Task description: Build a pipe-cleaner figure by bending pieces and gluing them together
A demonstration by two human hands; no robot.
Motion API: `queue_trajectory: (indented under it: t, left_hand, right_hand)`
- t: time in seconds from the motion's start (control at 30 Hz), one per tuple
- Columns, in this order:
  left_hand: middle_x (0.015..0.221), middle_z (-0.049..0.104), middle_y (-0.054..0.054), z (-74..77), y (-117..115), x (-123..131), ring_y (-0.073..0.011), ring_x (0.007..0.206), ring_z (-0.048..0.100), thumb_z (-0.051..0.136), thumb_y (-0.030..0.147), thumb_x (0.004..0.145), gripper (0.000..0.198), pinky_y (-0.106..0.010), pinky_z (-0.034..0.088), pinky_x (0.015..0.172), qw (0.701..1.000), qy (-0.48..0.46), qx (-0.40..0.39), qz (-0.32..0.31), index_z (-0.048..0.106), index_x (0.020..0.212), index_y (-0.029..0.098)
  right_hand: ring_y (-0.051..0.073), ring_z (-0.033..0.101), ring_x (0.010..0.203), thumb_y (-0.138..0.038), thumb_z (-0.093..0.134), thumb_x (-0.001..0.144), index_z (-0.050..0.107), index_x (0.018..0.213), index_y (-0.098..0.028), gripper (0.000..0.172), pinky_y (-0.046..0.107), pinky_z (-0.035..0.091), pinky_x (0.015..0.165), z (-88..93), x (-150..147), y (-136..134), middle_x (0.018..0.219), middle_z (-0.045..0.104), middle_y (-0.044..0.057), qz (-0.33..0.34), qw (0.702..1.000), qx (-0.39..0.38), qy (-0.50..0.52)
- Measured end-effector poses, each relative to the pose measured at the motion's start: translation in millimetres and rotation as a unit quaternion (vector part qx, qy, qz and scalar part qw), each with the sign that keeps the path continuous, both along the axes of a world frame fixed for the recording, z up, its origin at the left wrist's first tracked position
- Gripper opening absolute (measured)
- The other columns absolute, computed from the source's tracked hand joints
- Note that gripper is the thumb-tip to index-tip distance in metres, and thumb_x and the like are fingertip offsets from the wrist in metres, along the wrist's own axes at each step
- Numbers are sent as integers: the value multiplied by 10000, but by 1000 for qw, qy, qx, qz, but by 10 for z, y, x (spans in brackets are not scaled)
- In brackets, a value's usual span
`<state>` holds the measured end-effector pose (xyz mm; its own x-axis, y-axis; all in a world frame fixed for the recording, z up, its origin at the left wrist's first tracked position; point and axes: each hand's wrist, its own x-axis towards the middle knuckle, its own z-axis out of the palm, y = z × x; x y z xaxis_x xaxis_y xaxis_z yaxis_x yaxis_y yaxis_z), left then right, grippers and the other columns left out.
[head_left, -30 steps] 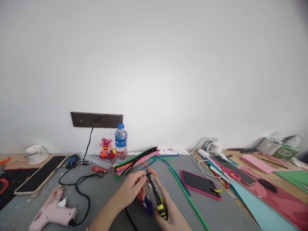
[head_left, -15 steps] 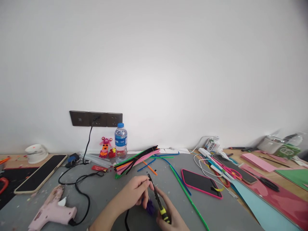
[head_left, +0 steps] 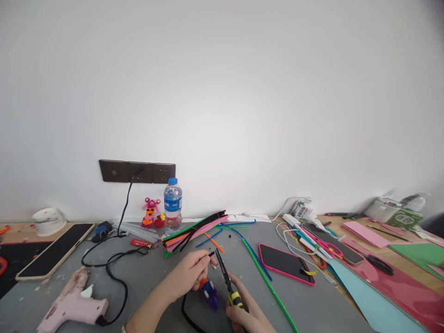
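Note:
My left hand [head_left: 189,274] is closed, pinching the end of a black pipe cleaner [head_left: 211,254] that loops down under my wrist. My right hand [head_left: 247,311] grips the yellow-and-black handles of a pair of cutters [head_left: 226,282], whose dark blades point up beside the black tip. A small purple and orange pipe-cleaner figure [head_left: 208,294] lies on the grey mat [head_left: 149,282] between my hands.
A bundle of coloured pipe cleaners [head_left: 194,232], a water bottle [head_left: 172,206], a pink glue gun [head_left: 71,305] with its black cord, and a long green stem [head_left: 267,282] lie around. A pink-cased phone [head_left: 285,263] sits right; a large phone [head_left: 52,252] left. Scissors and paper sheets far right.
The cutters have tilted so their blades sit beside the black tip. The purple figure now shows fully between my hands. My right hand has slid lower in view.

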<state>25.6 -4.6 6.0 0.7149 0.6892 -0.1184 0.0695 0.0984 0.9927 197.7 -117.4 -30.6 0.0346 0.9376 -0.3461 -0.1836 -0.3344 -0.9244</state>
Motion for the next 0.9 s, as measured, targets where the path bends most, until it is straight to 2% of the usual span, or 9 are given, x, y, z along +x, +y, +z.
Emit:
queue_trajectory:
  t: [0.1,0.27,0.4,0.57,0.73,0.9]
  left_hand:
    - [513,454,87,-32,12,17,-71,405,275,431,586,899,424,-203,226,404,1000,17,11,4,554,879,181]
    - [512,582,42,-35,20,25,-66,372,246,414,582,889,415,-201,208,386,1000,12,-9,2,526,870,183]
    - [469,489,81,-26,16,12,-68,385,266,427,633,863,457,-199,212,392,1000,23,-2,5,522,824,188]
    - [499,274,137,-53,36,-20,-56,423,161,470,738,786,544,-196,169,400,999,29,-34,17,482,728,197]
    - [495,263,135,-67,51,-25,-60,419,174,456,750,790,562,-201,193,405,998,57,-3,4,491,711,195]
    - [496,268,127,-97,59,-24,-71,421,190,438,714,827,539,-212,226,418,997,65,30,9,509,711,192]
  right_hand:
    - [118,381,491,-343,683,654,319,1472,-136,920,237,307,523,-33,-58,9,610,506,-54,20,999,27,-35]
    - [146,436,591,-407,703,642,249,1493,-119,1006,261,336,601,-97,-125,14,734,579,-6,19,997,58,-36]
    - [153,444,616,-408,707,653,243,1490,-126,998,273,349,634,-124,-123,7,749,579,-4,37,996,69,-37]
    - [178,508,676,-435,725,643,221,1500,-181,1026,287,378,659,-201,-133,7,848,618,29,51,995,75,-46]
    - [166,494,664,-419,716,644,182,1496,-150,1041,276,372,647,-300,-137,23,863,624,36,53,994,92,-38]
    - [164,508,670,-405,707,643,174,1499,-137,1043,275,392,656,-275,-150,27,931,639,61,56,993,100,-36]
